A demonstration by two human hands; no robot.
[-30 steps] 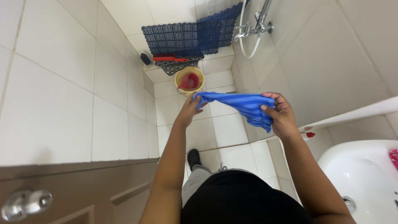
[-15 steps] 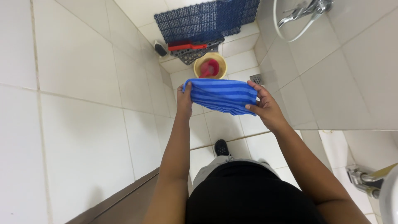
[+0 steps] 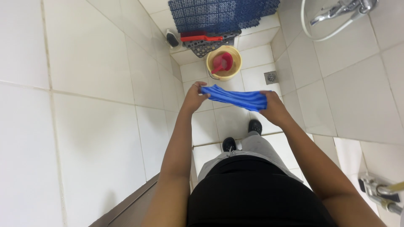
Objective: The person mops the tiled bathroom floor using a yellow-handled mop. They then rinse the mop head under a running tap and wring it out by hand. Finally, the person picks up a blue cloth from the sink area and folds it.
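A blue striped cloth [image 3: 235,97] is stretched flat between both hands at chest height, over the white tiled floor. My left hand [image 3: 194,98] pinches its left end with the fingers closed on it. The cloth's right end is gripped by my right hand [image 3: 272,107]. Below the cloth I see my black shoes and grey trousers.
A yellow bucket [image 3: 224,63] with a red scoop inside stands on the floor ahead. Behind it lie a blue grid mat [image 3: 219,12], a grey grate and a red-handled brush [image 3: 202,38]. A floor drain [image 3: 270,77], a wall tap with hose [image 3: 341,10] and another tap [image 3: 381,192] are to the right.
The cloth has been folded narrower and pulled into a thinner band between my hands. The view has tilted down and left, so the sink has left the frame.
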